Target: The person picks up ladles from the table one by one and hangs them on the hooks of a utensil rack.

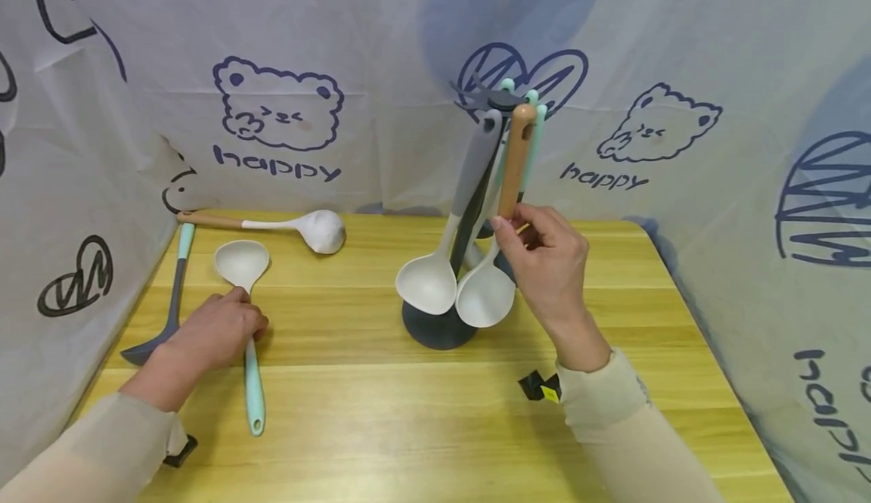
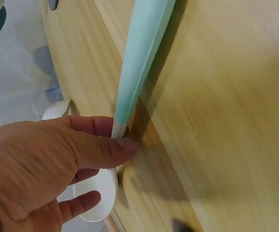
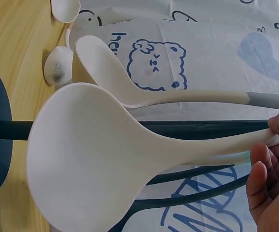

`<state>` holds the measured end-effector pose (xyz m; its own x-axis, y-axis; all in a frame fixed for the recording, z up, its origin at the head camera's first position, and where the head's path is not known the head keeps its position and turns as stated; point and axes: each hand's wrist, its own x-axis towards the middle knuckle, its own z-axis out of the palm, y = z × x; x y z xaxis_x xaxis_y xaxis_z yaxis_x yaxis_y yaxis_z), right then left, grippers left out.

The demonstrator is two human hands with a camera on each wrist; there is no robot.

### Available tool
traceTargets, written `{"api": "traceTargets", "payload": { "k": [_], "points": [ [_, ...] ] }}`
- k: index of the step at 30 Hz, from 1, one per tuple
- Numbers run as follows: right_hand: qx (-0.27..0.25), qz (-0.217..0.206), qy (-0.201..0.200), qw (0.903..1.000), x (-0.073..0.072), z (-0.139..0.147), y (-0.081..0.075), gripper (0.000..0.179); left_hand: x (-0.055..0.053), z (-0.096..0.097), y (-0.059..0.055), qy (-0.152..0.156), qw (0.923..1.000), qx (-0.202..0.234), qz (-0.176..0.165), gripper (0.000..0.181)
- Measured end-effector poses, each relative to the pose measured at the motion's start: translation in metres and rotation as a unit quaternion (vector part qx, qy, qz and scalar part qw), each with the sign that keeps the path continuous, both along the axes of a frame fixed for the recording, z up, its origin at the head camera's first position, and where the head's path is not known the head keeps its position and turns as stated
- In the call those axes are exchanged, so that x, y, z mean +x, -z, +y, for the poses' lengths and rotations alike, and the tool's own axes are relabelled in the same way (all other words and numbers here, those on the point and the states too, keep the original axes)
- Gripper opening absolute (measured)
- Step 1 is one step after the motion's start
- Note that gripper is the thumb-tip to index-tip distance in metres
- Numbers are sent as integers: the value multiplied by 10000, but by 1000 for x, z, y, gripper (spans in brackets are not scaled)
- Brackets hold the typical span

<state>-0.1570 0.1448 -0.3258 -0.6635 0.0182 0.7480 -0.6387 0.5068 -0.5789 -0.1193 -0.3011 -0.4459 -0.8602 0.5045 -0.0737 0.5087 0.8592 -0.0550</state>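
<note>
Two pale sleeves, the left (image 1: 102, 450) and the right (image 1: 633, 435), are closest, reaching in over the wooden table (image 1: 381, 420). The right hand (image 1: 547, 257) pinches the brown-handled ladle (image 1: 512, 185) with thumb and fingertips, up where the white neck meets the handle. That big white bowl hangs low, so I think a loose pinch could let it twist or drop. It is right beside the gray-handled ladle (image 1: 459, 208), so a bump might make that one swing, and a hard tug might tip the dark stand (image 1: 438, 331). I can't tell if the brown handle's hole is on a hook. The left hand (image 1: 211, 329) pinches the white neck of the mint-handled ladle (image 1: 254, 371), with its bowl past the fingers and its handle pointing back toward the person. The brown-handled ladle is well apart from this hand.
</note>
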Motion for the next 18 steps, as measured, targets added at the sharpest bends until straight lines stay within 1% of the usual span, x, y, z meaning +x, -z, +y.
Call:
{"api": "traceTargets", "payload": {
  "k": [5,8,11,14,16,18],
  "points": [
    [-47,68,-11,10000,-1,0,0,12,-3,0,-2,250,9997,-40,26,36],
    [-40,67,-63,10000,-1,0,1,12,-4,1,-3,378,9992,79,41,32],
    [-36,66,-51,10000,-2,-1,1,12,-5,5,-7,417,9984,369,64,30],
    [-40,51,-37,10000,-2,-1,1,12,-7,13,-12,296,9968,738,103,25],
    [-43,37,-36,10000,-2,-1,1,13,-8,18,-16,253,9950,945,223,21],
    [-39,26,-36,10000,-1,-1,1,13,-9,24,-18,263,9920,1156,437,16]
  ]
}}
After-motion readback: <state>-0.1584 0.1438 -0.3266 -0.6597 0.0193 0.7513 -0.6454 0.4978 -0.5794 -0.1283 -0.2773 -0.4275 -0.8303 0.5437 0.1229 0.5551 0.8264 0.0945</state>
